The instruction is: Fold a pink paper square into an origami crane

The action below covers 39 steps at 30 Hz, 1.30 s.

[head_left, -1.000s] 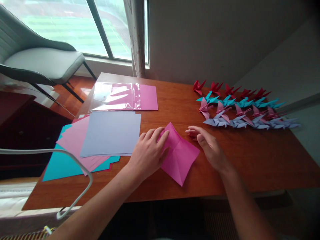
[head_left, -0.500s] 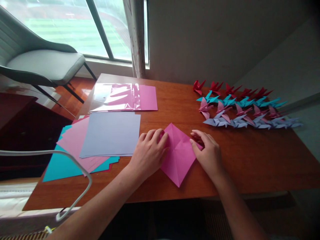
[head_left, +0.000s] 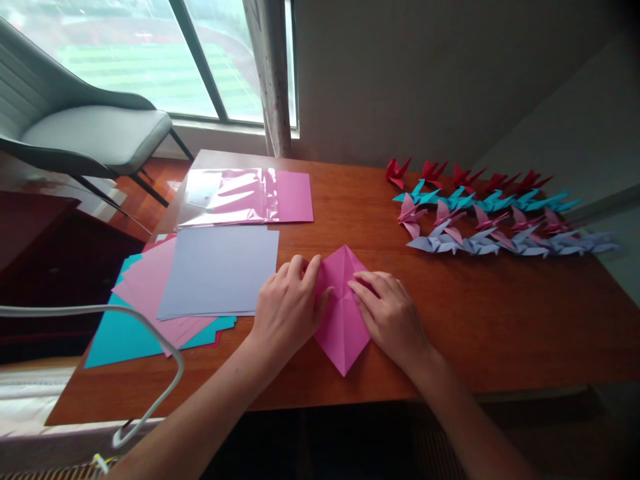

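Far left, a chair (head_left: pixel 95 133) was noted by the window (head_left: pixel 135 73); nearer, a white cable (head_left: pixel 60 311) was looped across the view of the table's (head_left: pixel 500 320) left end. There, teal sheets (head_left: pixel 115 333) were fanned out, overlaid by pale pink sheets (head_left: pixel 150 270), a bit of red paper (head_left: pixel 217 340) showing at the near right. Over these, grey sheets (head_left: pixel 217 273) were stacked, their right edge just beside the left hand (head_left: pixel 290 297). Behind them a clear packet (head_left: pixel 245 197) was laid flat, magenta paper (head_left: pixel 296 198) showing past its right end; a curtain (head_left: pixel 273 73) was hung beyond. The left hand was set on the left part of the magenta sheet (head_left: pixel 343 333), fingers bent; whether paper was gripped under it could not be told. The magenta sheet was placed at the table's near middle, between both hands, one corner pointed at the near edge, creased lengthwise and across. Its right side was pinched by the right hand (head_left: pixel 393 310), thumb and fingertips together near the central crease. Farther right, well apart, cranes (head_left: pixel 437 243) were ranged in four rows: red at the back, then teal, pink and, nearest, pale blue.
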Each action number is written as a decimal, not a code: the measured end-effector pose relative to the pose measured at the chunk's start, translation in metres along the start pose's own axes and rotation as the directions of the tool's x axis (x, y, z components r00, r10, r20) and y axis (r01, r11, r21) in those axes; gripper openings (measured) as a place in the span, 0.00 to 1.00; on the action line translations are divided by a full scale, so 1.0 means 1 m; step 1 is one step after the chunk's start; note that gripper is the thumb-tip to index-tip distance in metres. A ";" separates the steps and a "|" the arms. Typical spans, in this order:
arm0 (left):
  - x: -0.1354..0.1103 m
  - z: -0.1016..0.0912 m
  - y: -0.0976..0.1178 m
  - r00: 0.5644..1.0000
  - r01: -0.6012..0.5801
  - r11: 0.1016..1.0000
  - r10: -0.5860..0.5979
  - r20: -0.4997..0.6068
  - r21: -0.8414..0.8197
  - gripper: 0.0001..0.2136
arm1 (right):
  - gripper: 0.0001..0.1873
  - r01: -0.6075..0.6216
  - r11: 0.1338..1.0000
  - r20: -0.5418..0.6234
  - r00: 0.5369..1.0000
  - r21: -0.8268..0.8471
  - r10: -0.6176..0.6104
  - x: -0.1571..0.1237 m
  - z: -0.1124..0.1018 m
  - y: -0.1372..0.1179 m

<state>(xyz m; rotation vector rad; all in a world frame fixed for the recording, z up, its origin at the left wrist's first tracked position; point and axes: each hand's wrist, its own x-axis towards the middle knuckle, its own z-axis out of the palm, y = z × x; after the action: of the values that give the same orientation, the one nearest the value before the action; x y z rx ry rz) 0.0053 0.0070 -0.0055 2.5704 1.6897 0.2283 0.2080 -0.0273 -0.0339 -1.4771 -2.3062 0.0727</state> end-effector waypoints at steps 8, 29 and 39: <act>0.007 -0.010 0.009 0.988 0.116 0.992 -0.120 0.097 0.050 0.08 | 0.16 -0.004 1.000 -0.020 1.000 -0.011 0.004 0.000 0.003 -0.003; -0.007 -0.004 0.015 0.958 0.185 0.980 -0.195 -0.211 -0.066 0.09 | 0.18 -0.042 0.998 0.033 0.999 0.040 0.040 0.002 -0.001 -0.007; -0.016 0.001 0.016 0.992 0.062 0.946 -0.093 -0.083 -0.318 0.16 | 0.18 -0.114 0.993 0.137 0.983 -0.042 0.118 0.030 -0.008 -0.014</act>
<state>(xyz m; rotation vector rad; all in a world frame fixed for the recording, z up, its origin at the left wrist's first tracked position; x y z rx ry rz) 0.0133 -0.0139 -0.0065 2.2886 1.6257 0.5773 0.1880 -0.0086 -0.0142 -1.6723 -2.3381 0.1752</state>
